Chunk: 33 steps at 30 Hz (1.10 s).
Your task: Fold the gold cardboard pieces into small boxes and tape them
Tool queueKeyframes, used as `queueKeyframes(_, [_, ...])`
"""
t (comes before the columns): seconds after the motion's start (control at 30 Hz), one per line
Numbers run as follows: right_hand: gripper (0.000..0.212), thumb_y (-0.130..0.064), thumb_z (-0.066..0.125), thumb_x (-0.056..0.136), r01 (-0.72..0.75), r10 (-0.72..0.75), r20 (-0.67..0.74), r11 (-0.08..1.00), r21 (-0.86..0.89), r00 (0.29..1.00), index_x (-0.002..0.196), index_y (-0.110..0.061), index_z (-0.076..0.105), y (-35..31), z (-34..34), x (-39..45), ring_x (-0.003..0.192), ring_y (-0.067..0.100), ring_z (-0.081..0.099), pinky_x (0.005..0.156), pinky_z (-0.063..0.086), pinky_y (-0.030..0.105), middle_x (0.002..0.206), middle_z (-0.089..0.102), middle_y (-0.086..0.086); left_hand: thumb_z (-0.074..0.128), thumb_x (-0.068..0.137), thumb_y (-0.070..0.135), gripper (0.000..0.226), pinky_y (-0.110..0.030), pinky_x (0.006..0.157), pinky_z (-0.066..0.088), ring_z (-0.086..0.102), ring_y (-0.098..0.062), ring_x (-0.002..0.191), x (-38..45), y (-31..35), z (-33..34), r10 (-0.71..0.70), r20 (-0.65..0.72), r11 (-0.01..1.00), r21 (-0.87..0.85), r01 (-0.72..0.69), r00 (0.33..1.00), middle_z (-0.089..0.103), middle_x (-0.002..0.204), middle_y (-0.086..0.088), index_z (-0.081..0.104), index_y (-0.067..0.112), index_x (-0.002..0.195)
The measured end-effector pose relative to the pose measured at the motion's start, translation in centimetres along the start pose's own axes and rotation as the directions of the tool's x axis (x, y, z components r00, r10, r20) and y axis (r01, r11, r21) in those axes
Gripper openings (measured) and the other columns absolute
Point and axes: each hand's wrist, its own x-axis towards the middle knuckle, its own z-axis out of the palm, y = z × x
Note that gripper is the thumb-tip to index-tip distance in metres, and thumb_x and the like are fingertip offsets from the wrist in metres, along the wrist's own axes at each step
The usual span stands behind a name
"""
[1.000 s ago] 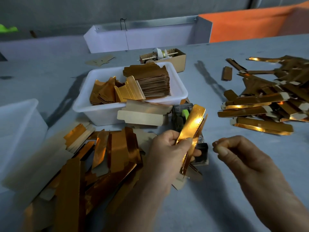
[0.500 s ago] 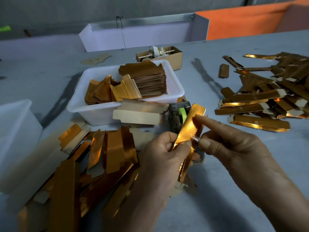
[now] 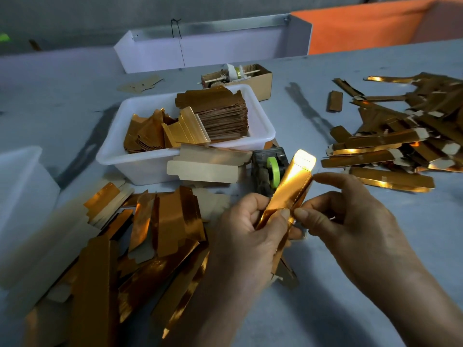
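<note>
Holding the folded gold piece [image 3: 288,196] upright above the counter [image 3: 325,284], at about 6 o'clock from the tape dispenser [image 3: 269,171], probably to keep tape within reach. Left hand [image 3: 250,234] gripping its lower half, fingers clamped on it; right hand [image 3: 350,216] pinching the seam edge, likely pressing tape down. Flat blanks [image 3: 150,234] at 9 o'clock, finished boxes [image 3: 388,151] at 2 o'clock, keeping done apart from undone.
</note>
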Motion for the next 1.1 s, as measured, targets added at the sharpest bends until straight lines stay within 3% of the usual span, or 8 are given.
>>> queueKeyframes(0.13, [0.036, -0.041, 0.062, 0.067, -0.048, 0.044, 0.043, 0.994, 0.098, 0.998, 0.098, -0.041, 0.044, 0.0, 0.1, -0.1, 0.073, -0.001, 0.062, 0.073, 0.048, 0.024, 0.074, 0.066, -0.025, 0.060, 0.090, 0.019, 0.007, -0.021, 0.066, 0.057, 0.071, -0.005, 0.073, 0.0, -0.1, -0.2, 0.027, 0.028, 0.998, 0.062, -0.029, 0.999, 0.074, 0.079, 0.004, 0.065, 0.017, 0.095])
queueKeyframes(0.23, [0.034, -0.045, 0.057, 0.055, -0.081, 0.072, 0.048, 0.976, 0.201, 0.996, 0.087, -0.037, 0.049, 0.0, 0.2, 0.0, 0.067, 0.000, 0.065, 0.064, 0.046, 0.021, 0.070, 0.068, -0.019, 0.059, 0.090, 0.022, 0.008, -0.021, 0.068, 0.058, 0.071, -0.004, 0.075, 0.0, -0.1, -0.4, 0.037, 0.043, 0.991, 0.124, -0.042, 0.998, 0.074, 0.080, 0.005, 0.065, 0.019, 0.094])
queueKeyframes(0.33, [0.038, -0.044, 0.060, 0.053, -0.120, 0.102, 0.078, 0.954, 0.275, 0.992, 0.089, -0.031, 0.056, 0.2, 0.1, 0.1, 0.064, 0.000, 0.066, 0.058, 0.046, 0.017, 0.068, 0.070, -0.008, 0.058, 0.092, 0.023, 0.007, -0.024, 0.069, 0.059, 0.070, -0.004, 0.075, 0.0, 0.0, -0.6, 0.035, 0.069, 0.981, 0.189, -0.048, 0.997, 0.074, 0.080, 0.007, 0.064, 0.022, 0.093])
queueKeyframes(0.5, [0.046, -0.039, 0.066, 0.053, -0.206, 0.140, 0.196, 0.906, 0.371, 0.971, 0.094, -0.019, 0.064, 0.8, 0.0, 0.4, 0.070, 0.013, 0.069, 0.060, 0.054, 0.023, 0.076, 0.072, 0.004, 0.057, 0.092, 0.022, 0.007, -0.017, 0.061, 0.055, 0.067, -0.001, 0.067, 0.3, 0.1, -1.0, 0.054, 0.090, 0.944, 0.319, -0.080, 0.994, 0.072, 0.072, 0.007, 0.064, 0.023, 0.090])
queueKeyframes(0.67, [0.029, -0.027, 0.070, 0.070, -0.248, 0.178, 0.219, 0.902, 0.354, 0.959, 0.097, -0.017, 0.064, 1.3, 0.3, 0.4, 0.067, 0.012, 0.068, 0.059, 0.053, 0.022, 0.073, 0.071, 0.003, 0.057, 0.093, 0.026, 0.008, -0.009, 0.058, 0.051, 0.065, 0.004, 0.068, 0.4, 0.0, -0.8, 0.032, 0.061, 0.924, 0.378, -0.052, 0.998, 0.071, 0.072, 0.007, 0.064, 0.023, 0.092])
queueKeyframes(0.9, [0.016, -0.020, 0.070, 0.076, -0.183, 0.142, 0.161, 0.943, 0.278, 0.977, 0.089, -0.024, 0.063, 1.4, 0.2, 0.1, 0.065, 0.009, 0.067, 0.058, 0.054, 0.022, 0.069, 0.070, -0.002, 0.058, 0.089, 0.033, 0.009, -0.014, 0.058, 0.053, 0.067, -0.001, 0.064, 0.2, 0.1, -0.8, -0.043, 0.105, 0.961, 0.275, 0.013, 0.994, 0.072, 0.073, 0.009, 0.063, 0.026, 0.086])
queueKeyframes(1.0, [0.017, -0.024, 0.069, 0.075, -0.198, 0.141, 0.206, 0.938, 0.285, 0.968, 0.091, -0.021, 0.064, 1.3, 0.1, -0.1, 0.065, 0.009, 0.067, 0.059, 0.053, 0.020, 0.070, 0.070, -0.002, 0.060, 0.089, 0.030, 0.009, -0.019, 0.061, 0.056, 0.068, -0.003, 0.066, 0.1, 0.1, -1.0, -0.066, 0.122, 0.966, 0.257, 0.032, 0.990, 0.073, 0.074, 0.005, 0.065, 0.023, 0.090])
queueKeyframes(1.1, [0.023, -0.028, 0.066, 0.070, -0.182, 0.104, 0.271, 0.942, 0.282, 0.957, 0.091, -0.022, 0.063, 1.0, -0.4, -0.3, 0.069, 0.010, 0.067, 0.057, 0.052, 0.014, 0.073, 0.071, 0.000, 0.059, 0.091, 0.028, 0.010, -0.022, 0.063, 0.055, 0.068, -0.005, 0.067, 0.0, 0.1, -1.2, -0.156, 0.113, 0.980, 0.141, 0.139, 0.981, 0.073, 0.074, 0.004, 0.066, 0.022, 0.093])
